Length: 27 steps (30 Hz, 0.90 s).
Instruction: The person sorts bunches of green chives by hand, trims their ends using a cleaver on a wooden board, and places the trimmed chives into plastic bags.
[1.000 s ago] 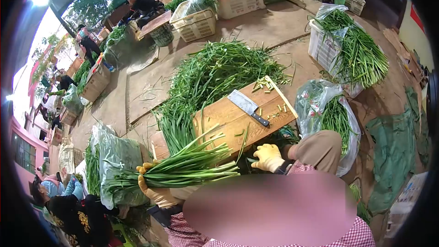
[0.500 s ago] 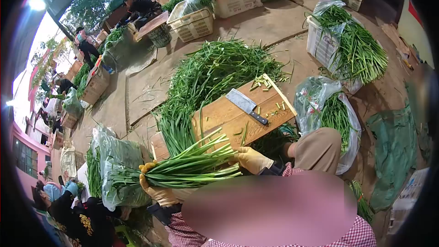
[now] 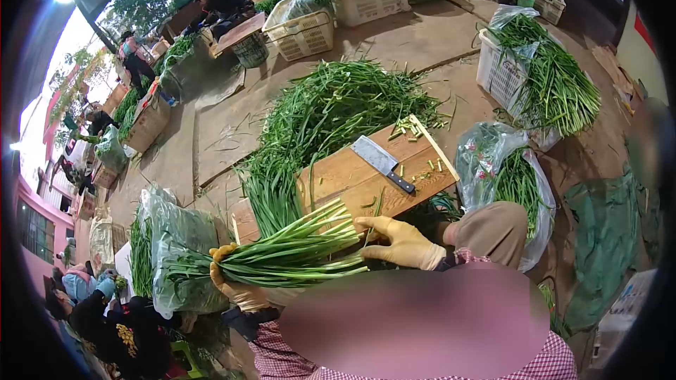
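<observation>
My left hand [image 3: 239,288], in a yellowish glove, is wrapped round the leafy part of a bunch of long green stalks [image 3: 296,246]. The pale stem ends of the bunch point right, over the near edge of a wooden board [image 3: 331,172]. Just beyond those ends is my right hand [image 3: 405,243], also gloved, with thumb and fingers apart and nothing visibly gripped. A cleaver [image 3: 377,155] with a dark handle lies flat on the board. Short cut stem pieces [image 3: 405,128] are scattered round it.
Behind the board spreads a heap of loose greens [image 3: 338,102]. Plastic bags of greens stand left [image 3: 184,239] and right [image 3: 517,176]. A white crate [image 3: 493,63] overflows with stalks at the right. Several other people work among crates [image 3: 303,35] farther off; one person [image 3: 120,331] sits at lower left.
My right hand has drawn back slightly to the right from the stem ends, and its fingers have spread. My left hand still holds the bunch, with the stem ends now more evenly gathered.
</observation>
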Each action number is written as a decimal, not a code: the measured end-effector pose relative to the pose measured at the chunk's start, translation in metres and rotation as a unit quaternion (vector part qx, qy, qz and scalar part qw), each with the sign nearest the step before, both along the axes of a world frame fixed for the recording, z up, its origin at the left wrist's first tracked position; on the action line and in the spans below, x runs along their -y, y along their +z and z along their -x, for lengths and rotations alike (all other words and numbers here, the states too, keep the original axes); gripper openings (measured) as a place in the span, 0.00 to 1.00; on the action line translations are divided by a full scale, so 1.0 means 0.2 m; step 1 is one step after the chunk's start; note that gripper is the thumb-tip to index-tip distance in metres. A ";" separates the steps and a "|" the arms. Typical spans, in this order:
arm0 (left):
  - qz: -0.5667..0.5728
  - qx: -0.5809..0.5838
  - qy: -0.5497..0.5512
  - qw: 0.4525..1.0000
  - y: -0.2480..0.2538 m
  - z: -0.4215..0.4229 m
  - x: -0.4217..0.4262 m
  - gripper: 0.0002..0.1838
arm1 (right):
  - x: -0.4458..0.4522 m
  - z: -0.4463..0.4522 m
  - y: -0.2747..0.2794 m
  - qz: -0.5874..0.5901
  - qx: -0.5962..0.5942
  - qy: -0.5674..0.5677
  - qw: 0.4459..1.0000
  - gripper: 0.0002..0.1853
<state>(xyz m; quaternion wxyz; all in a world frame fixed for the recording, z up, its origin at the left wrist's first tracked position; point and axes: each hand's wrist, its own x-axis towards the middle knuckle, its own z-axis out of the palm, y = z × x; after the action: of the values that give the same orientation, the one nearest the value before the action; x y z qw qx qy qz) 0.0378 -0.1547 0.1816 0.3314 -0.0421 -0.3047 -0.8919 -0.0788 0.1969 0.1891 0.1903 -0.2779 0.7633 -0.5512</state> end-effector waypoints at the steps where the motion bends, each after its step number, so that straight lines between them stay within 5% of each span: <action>1: 0.001 0.002 -0.003 1.000 0.00 0.01 -0.01 0.20 | 0.04 -0.02 0.03 0.015 -0.020 -0.010 1.000 0.26; 2: 0.002 0.004 -0.003 1.000 -0.01 0.01 0.00 0.20 | 0.06 -0.02 -0.02 -0.007 -0.165 -0.054 0.985 0.18; 4: -0.047 -0.024 -0.017 0.998 0.05 0.01 -0.03 0.19 | 0.05 0.00 -0.01 -0.053 -0.190 -0.052 0.979 0.13; 5: -0.099 -0.055 -0.031 0.993 0.08 0.00 -0.05 0.19 | 0.03 0.00 -0.02 -0.012 -0.138 -0.044 0.989 0.09; 6: -0.151 -0.083 -0.046 0.984 0.10 -0.01 -0.06 0.19 | 0.00 0.00 0.00 0.051 0.047 -0.007 0.998 0.10; 8: -0.227 -0.154 -0.078 0.958 0.08 -0.05 0.05 0.21 | -0.06 0.03 -0.07 0.210 0.236 0.025 0.948 0.13; 10: -0.299 -0.204 -0.087 0.928 0.12 -0.04 0.07 0.19 | -0.12 0.08 -0.09 0.183 0.306 0.082 0.931 0.17; 12: -0.216 -0.223 -0.093 0.946 0.16 -0.01 0.05 0.19 | -0.09 0.08 -0.37 -0.168 0.011 0.063 0.984 0.20; 13: -0.194 -0.238 -0.122 0.944 0.18 0.01 0.07 0.19 | -0.05 0.09 -0.40 -0.389 -0.089 0.056 0.915 0.25; 16: -0.156 -0.250 -0.161 0.942 0.22 0.01 0.08 0.18 | 0.06 0.20 -0.60 -0.319 -0.232 0.060 0.917 0.31; 21: -0.116 -0.273 -0.202 0.933 0.22 0.02 0.16 0.17 | 0.17 0.33 -0.82 -0.395 -0.284 -0.015 0.874 0.33; 22: -0.108 -0.272 -0.199 0.935 0.21 0.01 0.19 0.17 | 0.18 0.25 -0.98 -0.454 -0.345 -0.070 0.819 0.32; 24: -0.097 -0.272 -0.187 0.939 0.22 0.01 0.21 0.17 | 0.23 0.03 -0.80 -0.545 -0.309 0.081 0.775 0.26; 25: -0.093 -0.276 -0.182 0.939 0.21 0.01 0.23 0.17 | 0.25 0.03 -0.63 -0.525 -0.147 0.332 0.770 0.20; 27: -0.083 -0.282 -0.180 0.939 0.18 0.02 0.27 0.17 | 0.24 -0.05 -0.58 -0.405 -0.086 0.332 0.848 0.19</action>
<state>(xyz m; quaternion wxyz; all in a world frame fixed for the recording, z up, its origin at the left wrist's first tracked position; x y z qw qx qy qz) 0.0340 -0.2080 0.2178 0.2399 -0.3186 -0.1103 -0.9104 -0.0684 0.1485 0.0741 0.3915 -0.4592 0.7942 -0.0712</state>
